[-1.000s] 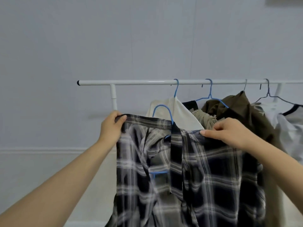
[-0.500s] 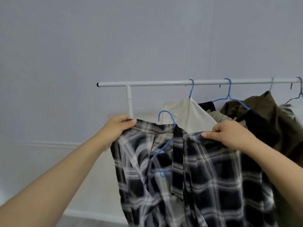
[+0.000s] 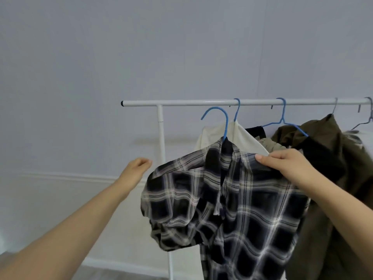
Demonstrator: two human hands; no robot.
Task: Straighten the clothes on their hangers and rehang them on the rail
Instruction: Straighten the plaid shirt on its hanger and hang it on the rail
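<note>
Right hand point(image 3: 286, 166) grips plaid shirt point(image 3: 232, 209) shoulder; left hand point(image 3: 137, 166) loose, empty; shirt hem cut off.

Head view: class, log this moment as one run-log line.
black-and-white plaid shirt on blue wire hanger, off white metal rail | right hand grips shoulder | left hand free

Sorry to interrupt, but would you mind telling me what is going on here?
A person is rehanging a black-and-white plaid shirt on a blue wire hanger. The right hand grips the shirt's shoulder; the left hand is off it, holding nothing. The hanger's hook sits below the white metal rail, not yet hooked on.
</note>
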